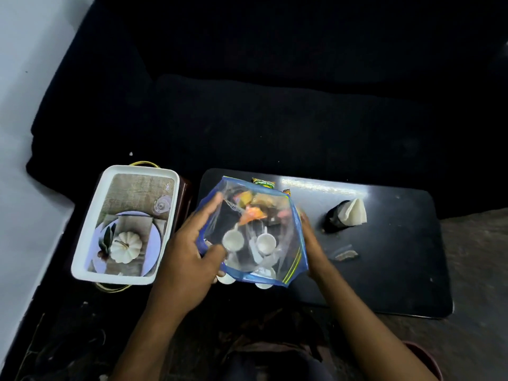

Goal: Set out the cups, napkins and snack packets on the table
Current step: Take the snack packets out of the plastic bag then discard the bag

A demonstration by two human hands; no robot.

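I hold a clear zip bag [275,215] with blue edges over the left part of the dark low table [384,257]. My left hand [189,259] grips its left side and my right hand [310,243] holds its right edge. Through the plastic I see small white cups [265,242] and an orange snack packet [251,213]. Another white cup [263,285] pokes out under the bag's lower edge. A green and yellow snack packet [263,183] shows just behind the bag. White napkins [356,213] stand in a black holder [334,217] on the table.
A white tray [85,243] with a printed pumpkin picture sits on a dark box left of the table. A small clear wrapper [345,254] lies on the table near my right wrist. A black sofa [275,105] runs behind the table.
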